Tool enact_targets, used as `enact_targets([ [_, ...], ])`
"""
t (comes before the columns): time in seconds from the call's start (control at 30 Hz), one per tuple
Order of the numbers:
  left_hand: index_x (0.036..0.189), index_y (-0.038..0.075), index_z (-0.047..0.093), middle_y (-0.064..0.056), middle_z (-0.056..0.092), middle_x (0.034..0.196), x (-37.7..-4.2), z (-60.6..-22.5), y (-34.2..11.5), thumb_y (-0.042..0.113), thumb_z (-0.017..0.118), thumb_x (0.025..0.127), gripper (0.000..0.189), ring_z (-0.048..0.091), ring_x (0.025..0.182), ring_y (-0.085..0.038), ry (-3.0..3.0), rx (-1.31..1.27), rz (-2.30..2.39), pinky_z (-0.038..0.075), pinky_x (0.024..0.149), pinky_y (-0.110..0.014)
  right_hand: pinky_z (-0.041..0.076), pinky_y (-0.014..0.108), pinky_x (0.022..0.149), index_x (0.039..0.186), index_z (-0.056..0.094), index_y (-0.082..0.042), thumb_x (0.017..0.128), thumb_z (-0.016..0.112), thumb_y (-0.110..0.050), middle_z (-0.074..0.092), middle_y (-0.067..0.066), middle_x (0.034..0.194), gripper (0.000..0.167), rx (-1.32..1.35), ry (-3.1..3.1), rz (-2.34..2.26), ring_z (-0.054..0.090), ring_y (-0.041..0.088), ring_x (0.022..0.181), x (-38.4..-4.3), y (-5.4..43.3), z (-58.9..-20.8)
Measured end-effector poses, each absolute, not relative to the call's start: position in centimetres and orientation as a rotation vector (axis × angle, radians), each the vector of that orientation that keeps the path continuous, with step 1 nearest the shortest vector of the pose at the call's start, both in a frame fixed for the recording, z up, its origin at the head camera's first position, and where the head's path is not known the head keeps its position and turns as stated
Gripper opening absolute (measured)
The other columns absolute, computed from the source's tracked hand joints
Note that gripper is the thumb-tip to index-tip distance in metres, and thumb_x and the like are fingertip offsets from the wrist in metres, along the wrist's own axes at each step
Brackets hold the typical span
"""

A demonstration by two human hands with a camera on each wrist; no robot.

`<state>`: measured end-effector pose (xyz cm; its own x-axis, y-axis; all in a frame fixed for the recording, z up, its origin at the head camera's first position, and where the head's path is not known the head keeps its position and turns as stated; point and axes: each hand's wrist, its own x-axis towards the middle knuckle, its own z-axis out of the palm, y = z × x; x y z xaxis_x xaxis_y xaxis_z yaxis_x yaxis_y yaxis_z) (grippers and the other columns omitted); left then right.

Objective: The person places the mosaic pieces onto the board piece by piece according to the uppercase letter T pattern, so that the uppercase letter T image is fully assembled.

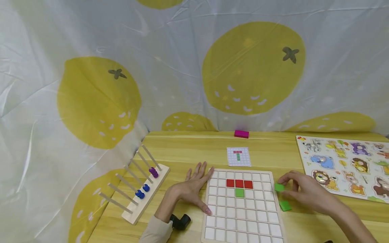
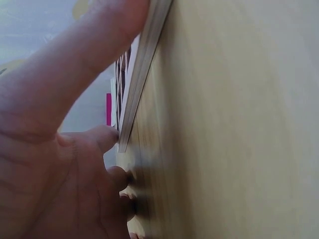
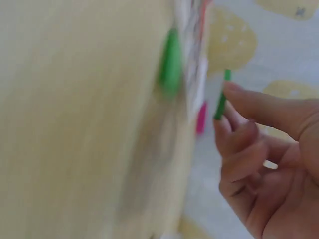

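A wooden grid board with white squares lies at the front middle. Three red tiles sit in a row in its cells, with one green tile below the middle one. My left hand rests at the board's left edge, fingers spread; its thumb touches the rim in the left wrist view. Thumb and forefinger of my right hand pinch a green tile above the table, just right of the board. Another green tile lies by the board's right edge.
Behind the board lies a pattern card showing a red and green T. Farther back is a magenta block. A peg stand with beads is at left, beside a black object. An animal puzzle lies at right.
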<state>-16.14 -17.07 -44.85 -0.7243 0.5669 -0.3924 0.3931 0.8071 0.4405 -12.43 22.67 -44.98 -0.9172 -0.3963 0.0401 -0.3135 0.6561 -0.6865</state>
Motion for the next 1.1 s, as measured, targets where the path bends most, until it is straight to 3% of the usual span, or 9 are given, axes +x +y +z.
enact_targets([
  [0.1,0.167,0.021,-0.007,-0.014,-0.026,0.171,-16.1,-44.8,-17.2,0.054,0.092,0.071,0.143,-0.024,0.159,-0.035,2.471,0.707,0.45,-0.014,0.128,-0.062,0.039,0.021,0.055,0.108,0.075,-0.011,0.087,0.083,-0.016,0.069,-0.002,0.103,0.023,-0.624,2.679,-1.207,0.044,-0.001,0.064,-12.3,19.4,-43.9],
  [0.3,0.167,0.021,-0.008,-0.014,-0.026,0.17,-16.2,-44.7,-17.1,0.053,0.092,0.071,0.142,-0.025,0.159,-0.035,2.465,0.721,0.456,-0.015,0.127,-0.062,0.042,0.02,0.059,0.098,0.079,-0.014,0.079,0.088,-0.014,0.071,-0.005,0.097,0.02,-0.611,2.631,-1.212,0.045,0.002,0.063,-11.7,13.7,-44.0],
  [0.5,0.167,0.021,-0.008,-0.014,-0.026,0.171,-16.2,-44.7,-17.0,0.053,0.092,0.071,0.143,-0.024,0.159,-0.034,2.47,0.721,0.449,-0.015,0.127,-0.061,0.049,0.024,0.072,0.087,0.079,-0.022,0.07,0.094,-0.016,0.071,-0.012,0.092,0.024,-0.533,2.745,-1.07,0.056,0.005,0.082,-10.9,11.9,-44.8],
  [0.7,0.167,0.021,-0.008,-0.013,-0.026,0.171,-16.2,-44.7,-17.3,0.053,0.092,0.071,0.143,-0.025,0.159,-0.034,2.473,0.707,0.443,-0.015,0.128,-0.061,0.049,0.025,0.073,0.088,0.08,-0.025,0.069,0.094,-0.017,0.069,-0.013,0.091,0.025,-0.495,2.744,-1.053,0.057,0.006,0.086,-10.7,11.2,-44.8],
  [0.83,0.167,0.021,-0.007,-0.013,-0.026,0.171,-16.1,-44.7,-17.3,0.053,0.092,0.071,0.142,-0.025,0.159,-0.034,2.472,0.708,0.45,-0.015,0.128,-0.061,0.044,0.022,0.063,0.097,0.08,-0.02,0.075,0.091,-0.02,0.07,-0.01,0.09,0.025,-0.53,2.705,-1.111,0.051,0.003,0.072,-11.4,13.3,-44.3],
  [0.97,0.167,0.02,-0.008,-0.014,-0.026,0.17,-16.1,-44.7,-17.1,0.053,0.092,0.071,0.142,-0.025,0.159,-0.035,2.465,0.722,0.458,-0.015,0.127,-0.062,0.039,0.022,0.052,0.11,0.077,-0.011,0.083,0.086,-0.023,0.071,-0.003,0.097,0.031,-0.605,2.588,-1.171,0.043,0.002,0.06,-12.6,18.8,-44.2],
  [1.1,0.167,0.02,-0.007,-0.014,-0.026,0.171,-16.1,-44.7,-17.1,0.053,0.092,0.071,0.142,-0.025,0.159,-0.034,2.472,0.712,0.452,-0.015,0.128,-0.061,0.042,0.023,0.055,0.121,0.07,-0.004,0.088,0.082,-0.018,0.069,0.005,0.104,0.038,-0.769,2.36,-1.226,0.048,0.005,0.064,-13.4,24.0,-45.0],
])
